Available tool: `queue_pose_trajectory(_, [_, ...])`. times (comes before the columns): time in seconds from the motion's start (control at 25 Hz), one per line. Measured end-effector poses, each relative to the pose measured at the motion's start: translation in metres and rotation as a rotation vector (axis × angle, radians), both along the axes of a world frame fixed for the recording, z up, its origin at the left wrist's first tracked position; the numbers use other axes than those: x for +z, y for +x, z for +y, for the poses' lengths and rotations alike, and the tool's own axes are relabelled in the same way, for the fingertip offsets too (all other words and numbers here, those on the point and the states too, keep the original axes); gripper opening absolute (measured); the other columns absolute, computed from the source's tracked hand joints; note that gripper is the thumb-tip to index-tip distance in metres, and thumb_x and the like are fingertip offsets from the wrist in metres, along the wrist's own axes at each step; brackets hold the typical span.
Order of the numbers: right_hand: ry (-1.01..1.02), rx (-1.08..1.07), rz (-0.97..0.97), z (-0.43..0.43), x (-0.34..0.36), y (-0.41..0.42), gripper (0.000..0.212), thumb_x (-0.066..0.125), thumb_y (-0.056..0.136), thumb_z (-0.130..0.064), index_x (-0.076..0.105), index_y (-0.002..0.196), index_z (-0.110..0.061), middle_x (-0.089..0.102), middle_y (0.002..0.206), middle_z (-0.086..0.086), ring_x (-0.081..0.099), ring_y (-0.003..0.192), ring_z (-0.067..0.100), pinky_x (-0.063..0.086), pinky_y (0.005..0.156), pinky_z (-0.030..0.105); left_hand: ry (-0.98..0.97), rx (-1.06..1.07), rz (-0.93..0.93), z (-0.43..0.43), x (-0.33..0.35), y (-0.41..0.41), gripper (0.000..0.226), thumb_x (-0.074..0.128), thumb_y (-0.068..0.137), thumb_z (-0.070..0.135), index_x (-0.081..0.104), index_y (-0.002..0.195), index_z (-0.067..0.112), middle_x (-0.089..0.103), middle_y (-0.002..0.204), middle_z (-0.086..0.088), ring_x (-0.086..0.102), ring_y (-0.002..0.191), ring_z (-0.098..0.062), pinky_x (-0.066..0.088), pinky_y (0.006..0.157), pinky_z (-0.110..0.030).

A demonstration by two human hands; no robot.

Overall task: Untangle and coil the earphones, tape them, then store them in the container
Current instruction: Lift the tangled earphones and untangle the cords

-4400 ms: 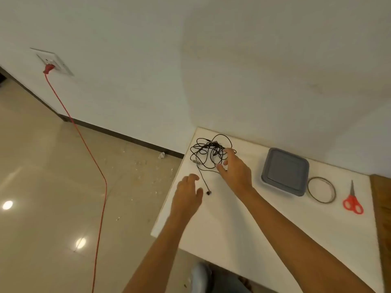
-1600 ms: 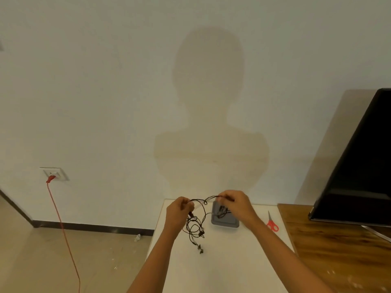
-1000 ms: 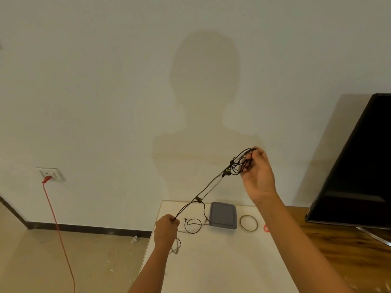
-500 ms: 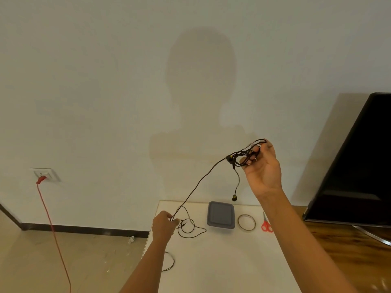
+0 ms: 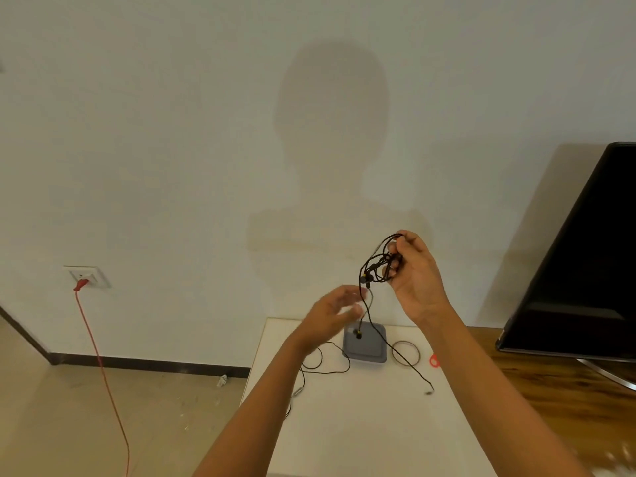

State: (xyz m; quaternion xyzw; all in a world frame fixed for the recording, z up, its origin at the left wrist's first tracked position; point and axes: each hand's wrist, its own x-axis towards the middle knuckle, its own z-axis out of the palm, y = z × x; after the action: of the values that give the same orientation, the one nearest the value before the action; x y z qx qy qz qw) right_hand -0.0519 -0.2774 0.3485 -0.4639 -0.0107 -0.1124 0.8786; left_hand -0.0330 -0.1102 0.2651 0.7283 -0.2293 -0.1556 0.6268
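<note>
My right hand (image 5: pixel 416 273) is raised above the white table (image 5: pixel 361 425), fingers curled round a knotted bunch of the earphones (image 5: pixel 378 266). The cord is thin and black, looping out left of my fingertips. Strands hang from the bunch: one ends in a small earbud (image 5: pixel 358 335) dangling before the container (image 5: pixel 370 351), and others reach the table, where slack loops lie. My left hand (image 5: pixel 334 311), blurred, sits just below-left of the bunch, fingers loosely extended, gripping nothing. Contact with the hanging strand cannot be determined. The container is grey, square, round-cornered and matt. To its right lie a thin tape ring (image 5: pixel 406 352) and red scissors (image 5: pixel 434 360).
</note>
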Motion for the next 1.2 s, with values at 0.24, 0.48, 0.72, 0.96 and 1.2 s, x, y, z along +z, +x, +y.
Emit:
queue_pose_trajectory(0.24, [-0.420, -0.171, -0.039, -0.011, 0.000, -0.010, 0.017, 0.055, 0.093, -0.006, 0.065, 0.086, -0.019, 0.057, 0.073, -0.004, 0.045, 0.061, 0.007, 0.037, 0.055, 0.017, 0.018, 0.004, 0.045, -0.005, -0.005, -0.035, 0.028, 0.048, 0.099, 0.027, 0.065, 0.081, 0.015, 0.057, 0.068, 0.007, 0.055, 0.067, -0.008, 0.049, 0.080, -0.033])
queue_pose_trajectory(0.48, [-0.893, -0.059, 0.296, -0.044, -0.064, -0.020, 0.010, 0.065, 0.084, -0.014, 0.070, 0.076, -0.018, 0.068, 0.078, 0.002, 0.058, 0.076, 0.015, 0.043, 0.070, 0.025, -0.062, 0.394, 0.122, 0.017, -0.002, -0.059, 0.034, 0.046, 0.098, 0.023, 0.060, 0.068, 0.021, 0.039, 0.057, 0.012, 0.033, 0.056, -0.008, 0.031, 0.052, -0.018])
queue_pose_trajectory(0.72, [-1.296, 0.047, 0.380, -0.047, -0.127, -0.034, 0.004, 0.070, 0.081, -0.019, 0.069, 0.079, -0.022, 0.070, 0.083, 0.002, 0.063, 0.080, 0.015, 0.041, 0.061, 0.015, -0.272, 0.377, 0.101, 0.023, 0.052, -0.071, 0.038, 0.038, 0.103, 0.027, 0.054, 0.071, 0.013, 0.041, 0.056, 0.005, 0.026, 0.046, -0.007, 0.025, 0.046, -0.017])
queue_pose_trajectory(0.96, [-1.412, -0.099, 0.468, -0.050, -0.149, -0.040, 0.012, 0.068, 0.084, -0.021, 0.069, 0.074, -0.014, 0.062, 0.070, -0.001, 0.056, 0.072, 0.016, 0.039, 0.064, 0.026, -0.343, 0.412, 0.055, 0.031, 0.081, -0.074, 0.037, 0.039, 0.102, 0.027, 0.059, 0.074, 0.014, 0.047, 0.058, 0.007, 0.025, 0.044, -0.006, 0.020, 0.046, -0.019])
queue_pose_trajectory(1.2, [-1.252, -0.219, 0.765, -0.078, -0.185, -0.052, 0.019, 0.065, 0.083, -0.017, 0.062, 0.065, -0.011, 0.065, 0.068, 0.006, 0.060, 0.064, 0.021, 0.042, 0.051, 0.026, -0.314, 0.675, -0.058, 0.054, 0.104, -0.069, 0.035, 0.048, 0.099, 0.025, 0.062, 0.068, 0.015, 0.044, 0.056, 0.005, 0.029, 0.045, -0.005, 0.024, 0.043, -0.015])
